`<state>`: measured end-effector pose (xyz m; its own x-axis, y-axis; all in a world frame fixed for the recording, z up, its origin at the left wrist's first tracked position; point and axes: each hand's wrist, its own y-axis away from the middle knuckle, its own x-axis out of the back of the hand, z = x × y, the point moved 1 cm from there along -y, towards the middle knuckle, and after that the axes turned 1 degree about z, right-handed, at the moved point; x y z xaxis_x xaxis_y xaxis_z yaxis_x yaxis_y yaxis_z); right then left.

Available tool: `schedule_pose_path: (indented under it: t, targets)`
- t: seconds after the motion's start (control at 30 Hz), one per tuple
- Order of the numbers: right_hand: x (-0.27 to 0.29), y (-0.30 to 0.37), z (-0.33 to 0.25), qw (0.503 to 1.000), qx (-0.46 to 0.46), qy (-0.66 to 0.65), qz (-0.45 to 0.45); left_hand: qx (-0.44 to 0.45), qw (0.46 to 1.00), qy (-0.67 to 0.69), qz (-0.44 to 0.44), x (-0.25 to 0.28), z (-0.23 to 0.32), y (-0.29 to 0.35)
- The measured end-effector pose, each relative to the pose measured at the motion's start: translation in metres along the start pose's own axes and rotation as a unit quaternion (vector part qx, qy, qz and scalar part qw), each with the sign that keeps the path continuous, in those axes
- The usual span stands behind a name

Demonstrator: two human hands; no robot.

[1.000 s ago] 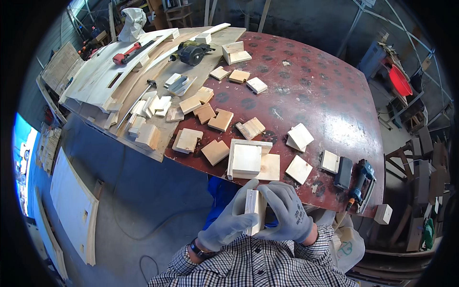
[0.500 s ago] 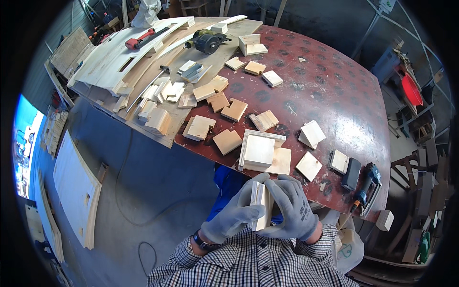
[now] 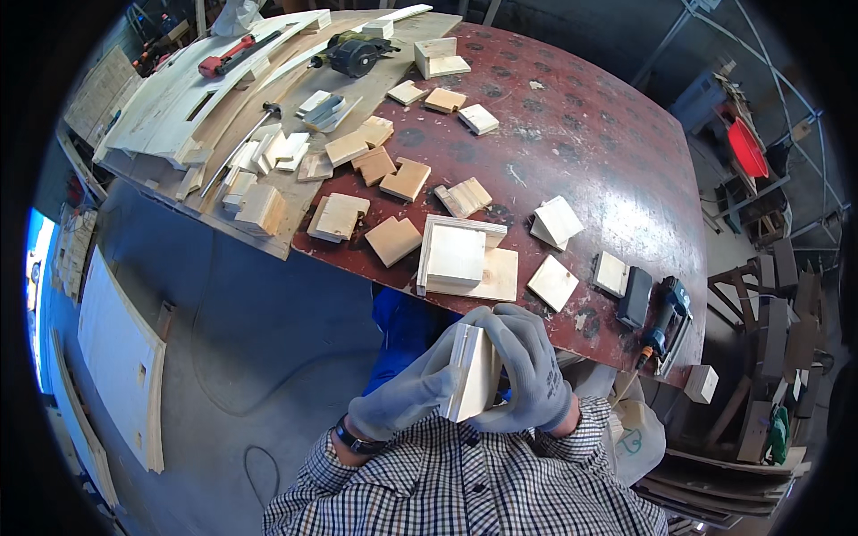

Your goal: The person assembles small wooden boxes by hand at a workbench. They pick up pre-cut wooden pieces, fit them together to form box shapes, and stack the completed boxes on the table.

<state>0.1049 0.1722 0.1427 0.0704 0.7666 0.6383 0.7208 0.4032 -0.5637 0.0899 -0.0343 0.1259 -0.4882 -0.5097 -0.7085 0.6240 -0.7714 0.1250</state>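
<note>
Both my hands, in grey gloves, hold a pale wooden block (image 3: 476, 375) in front of my chest, off the table's near edge. My left hand (image 3: 407, 393) grips its left side, thumb pressed on the layered edge. Fingers of my right hand (image 3: 532, 371) wrap round the right side and far end. Just beyond, on the red tabletop (image 3: 608, 170), rests a wooden assembly (image 3: 458, 255) with a raised square block and a flat board. Flat wooden squares (image 3: 553, 283) and notched pieces (image 3: 407, 180) lie around it.
A blue-black pneumatic nailer (image 3: 663, 326) and a dark sanding block (image 3: 634, 297) lie near the right edge. Farther left are a circular saw (image 3: 355, 55), a red tool (image 3: 225, 57), a hammer (image 3: 271, 111) and long boards. A wood block (image 3: 702, 383) sits by the right corner.
The block in my hands has tilted, showing more of its broad face. My view has shifted, so the table appears farther left and higher. Both hands keep their hold.
</note>
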Motion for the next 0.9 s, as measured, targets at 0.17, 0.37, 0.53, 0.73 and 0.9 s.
schedule_pose_path:
  t: [0.17,0.37,0.53,0.73,0.9]
  targets:
    - [0.000,0.001,-0.001,1.000,0.015,0.001,-0.005,0.017,0.999,0.013,0.041,0.000,0.001,0.000]
    - [-0.001,0.000,-0.006,1.000,0.014,-0.012,0.004,-0.004,0.999,-0.027,0.028,-0.001,0.003,0.000]
    - [-0.005,0.004,-0.005,1.000,0.005,-0.025,0.008,0.005,0.997,-0.056,0.053,-0.006,0.003,0.004]
    - [-0.004,0.005,-0.003,1.000,0.003,-0.026,0.008,0.022,0.996,-0.069,0.055,-0.011,0.007,0.003]
    - [-0.006,0.009,-0.002,0.999,0.004,-0.026,0.021,0.016,0.996,-0.076,0.039,-0.010,0.005,0.000]
